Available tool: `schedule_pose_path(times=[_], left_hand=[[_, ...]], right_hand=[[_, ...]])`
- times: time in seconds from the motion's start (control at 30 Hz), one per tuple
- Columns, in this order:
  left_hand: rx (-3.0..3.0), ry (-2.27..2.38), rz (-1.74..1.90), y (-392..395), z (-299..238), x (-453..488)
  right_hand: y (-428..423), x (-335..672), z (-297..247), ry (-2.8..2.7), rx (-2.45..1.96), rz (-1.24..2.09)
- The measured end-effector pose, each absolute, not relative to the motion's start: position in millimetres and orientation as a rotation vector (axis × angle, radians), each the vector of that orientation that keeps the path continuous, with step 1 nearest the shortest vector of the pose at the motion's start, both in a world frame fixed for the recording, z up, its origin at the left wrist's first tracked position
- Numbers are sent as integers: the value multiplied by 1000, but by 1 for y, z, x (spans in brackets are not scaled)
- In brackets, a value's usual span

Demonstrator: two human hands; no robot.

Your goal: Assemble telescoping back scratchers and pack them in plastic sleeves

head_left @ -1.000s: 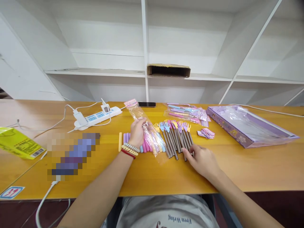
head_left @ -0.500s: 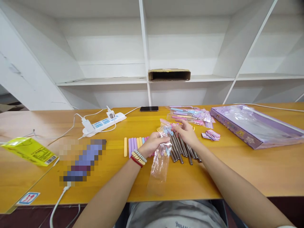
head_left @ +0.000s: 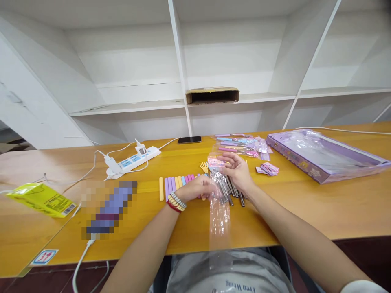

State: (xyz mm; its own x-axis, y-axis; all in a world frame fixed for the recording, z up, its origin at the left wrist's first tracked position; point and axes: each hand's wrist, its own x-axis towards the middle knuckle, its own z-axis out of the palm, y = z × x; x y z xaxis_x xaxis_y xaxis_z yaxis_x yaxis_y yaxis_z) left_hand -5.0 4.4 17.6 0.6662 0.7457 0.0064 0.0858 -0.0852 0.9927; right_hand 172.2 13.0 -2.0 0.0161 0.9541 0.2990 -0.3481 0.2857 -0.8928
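Note:
My left hand [head_left: 198, 189], beaded bracelets on the wrist, is closed around the upper part of a long clear plastic sleeve [head_left: 219, 211] that hangs toward the table's front edge. My right hand [head_left: 236, 170] pinches the sleeve's pink-labelled top, fingers curled. Both hands are over a row of small metal forks with coloured hand-shaped tips [head_left: 230, 189]. A row of pastel sticks [head_left: 175, 183] lies just left of my left hand.
The wooden table [head_left: 305, 211] also carries a white power strip [head_left: 132, 159], a black phone [head_left: 189, 139], filled pink packets [head_left: 241, 144], small pink labels [head_left: 267, 168], a purple wrapped box [head_left: 324, 154] and a yellow packet [head_left: 42, 198]. White shelves rise behind.
My right hand left the fork handles and came up to the sleeve's top. My left hand turned the sleeve so that it now hangs toward me.

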Motion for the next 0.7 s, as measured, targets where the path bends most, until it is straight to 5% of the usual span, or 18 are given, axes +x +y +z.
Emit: schedule_pose_path(times=[0.23,0.43,0.7], left_hand=[[1408,774,1102,15,10,0],[1539,756,1069,1,11,9],[1813,797,1096,0,-1,15]], right_hand=[[-6,169,1,-1602,-723,788],[-10,180,6,-1874,-791,227],[-1,189,5,-1937,-895,231]])
